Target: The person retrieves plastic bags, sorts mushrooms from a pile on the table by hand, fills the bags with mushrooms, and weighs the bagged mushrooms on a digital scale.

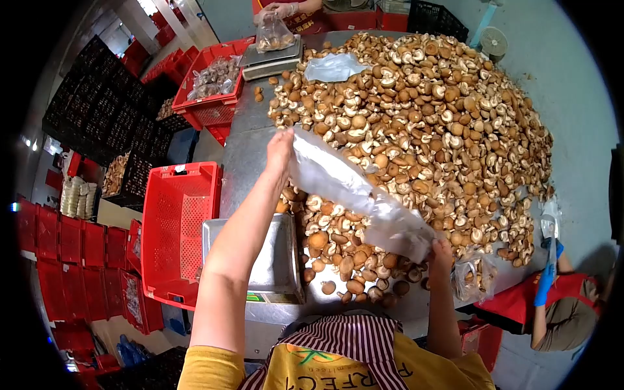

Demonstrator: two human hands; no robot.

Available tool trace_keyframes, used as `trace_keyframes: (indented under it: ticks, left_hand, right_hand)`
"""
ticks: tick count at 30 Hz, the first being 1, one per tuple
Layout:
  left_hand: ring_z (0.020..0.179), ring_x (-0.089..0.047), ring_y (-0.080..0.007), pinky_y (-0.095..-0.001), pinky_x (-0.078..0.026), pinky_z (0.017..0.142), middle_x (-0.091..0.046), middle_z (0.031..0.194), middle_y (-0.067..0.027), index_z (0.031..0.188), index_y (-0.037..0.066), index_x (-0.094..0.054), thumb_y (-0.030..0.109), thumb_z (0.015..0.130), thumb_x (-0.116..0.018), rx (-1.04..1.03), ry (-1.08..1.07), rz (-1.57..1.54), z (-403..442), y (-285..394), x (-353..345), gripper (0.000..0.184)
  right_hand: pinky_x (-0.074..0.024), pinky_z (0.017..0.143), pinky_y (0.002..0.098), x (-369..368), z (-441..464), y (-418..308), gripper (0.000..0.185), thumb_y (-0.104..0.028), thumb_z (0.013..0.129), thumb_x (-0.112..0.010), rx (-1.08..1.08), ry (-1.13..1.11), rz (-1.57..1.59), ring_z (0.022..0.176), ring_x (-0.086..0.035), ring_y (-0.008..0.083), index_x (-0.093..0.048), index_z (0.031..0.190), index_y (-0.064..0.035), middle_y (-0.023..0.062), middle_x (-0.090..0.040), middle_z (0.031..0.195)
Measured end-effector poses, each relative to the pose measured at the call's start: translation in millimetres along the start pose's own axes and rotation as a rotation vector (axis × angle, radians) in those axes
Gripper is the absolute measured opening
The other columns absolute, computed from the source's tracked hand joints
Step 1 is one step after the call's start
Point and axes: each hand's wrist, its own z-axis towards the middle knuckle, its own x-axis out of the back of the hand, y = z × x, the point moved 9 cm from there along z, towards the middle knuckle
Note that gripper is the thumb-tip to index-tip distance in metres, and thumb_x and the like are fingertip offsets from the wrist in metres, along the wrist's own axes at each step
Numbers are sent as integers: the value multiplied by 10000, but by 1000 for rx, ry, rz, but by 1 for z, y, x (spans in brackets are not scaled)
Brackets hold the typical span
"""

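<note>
A clear plastic bag (338, 179) is stretched slantwise between my two hands, over the near part of a mushroom pile. My left hand (279, 149) is closed on its upper left end, above the metal tabletop (250, 146). At the lower right end, my right hand (441, 252) grips the bag's other corner, partly hidden by the plastic. Brown-capped mushrooms (416, 130) with pale stems are heaped beneath and beyond the bag. Below my left forearm, a weighing scale (276, 260) with a metal pan stands partly covered.
A red crate (182, 221) stands left of the scale; another red crate (218, 81) holds bagged mushrooms. Across the table, a person handles a filled bag (274, 36) on a second scale (273, 62). At right, a blue-gloved person (559, 292) is near another mushroom bag (474, 276).
</note>
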Motion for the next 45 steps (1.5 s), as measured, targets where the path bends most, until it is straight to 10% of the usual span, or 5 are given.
trace_keyframes:
  ticks: [8,14,20,26,45]
  left_hand:
    - [851,-615,-185,-337,-504,772,-636,889,-44,1049,59,-599,207,969,-563,-73,122,-132,54,-8,39,172]
    - [1192,-531,-359,-400,-410,1023,-531,1318,-236,1337,-14,-479,166,819,-693,-167,422,452,10,-40,86,588]
    - [1113,-560,-233,-326,-446,966,-593,1209,-145,1319,-3,-494,122,905,-610,-243,-98,330,-115,-38,20,448]
    - [883,-635,-137,-274,-519,771,-654,1001,-59,1211,26,-579,66,895,-630,-205,-619,302,-300,-37,-58,323]
    - [754,-614,-299,-362,-496,654,-586,830,-129,886,9,-590,38,773,-702,-384,-658,593,-433,-73,30,161]
  right_hand:
    - [-338,557,213,84,-8,-5,107,-119,948,-581,71,152,43,602,-415,59,-516,864,-105,-39,-496,740]
    - [-433,998,375,64,-34,49,350,-228,955,-563,-371,-165,240,1165,-561,230,-538,1267,-71,91,-597,1257]
    - [-448,1008,399,40,-43,48,398,-252,989,-494,-298,-165,386,1164,-577,256,-499,1327,-43,128,-607,1263]
    - [-479,651,249,-56,-102,-23,158,-129,927,-552,-130,-275,-168,758,-595,120,-594,1034,-22,29,-617,887]
    - [-494,798,272,-108,-244,95,171,-145,935,-617,-339,-467,-534,906,-616,121,-631,1058,-26,42,-666,1000]
